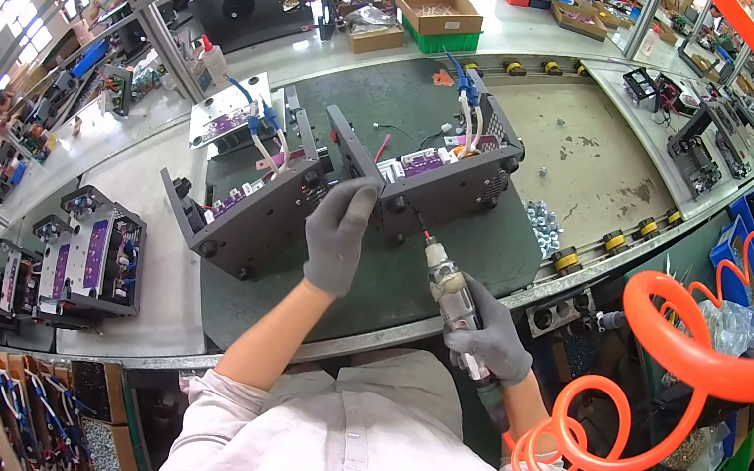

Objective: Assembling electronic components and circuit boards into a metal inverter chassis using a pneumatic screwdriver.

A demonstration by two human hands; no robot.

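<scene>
My right hand (497, 336), in a grey glove, wraps round a pneumatic screwdriver (453, 294). The tool's thin bit points up and left at the near face of a black metal housing (444, 197); I cannot tell whether it touches. My left hand (336, 237), gloved alike, has its fingers closed at that housing's near left corner. Inside the housing sit a purple circuit board (423, 163) and white cables with blue ends (470, 96). Just left of my left hand stands a second black housing (248, 223) with similar boards and cables.
Loose screws (541, 229) lie in a pile on the green mat (494, 256), right of the housing. An orange coiled air hose (648, 415) hangs at my right. Several finished-looking units (95, 262) stand at left. A cardboard box (440, 12) sits on a green bin beyond.
</scene>
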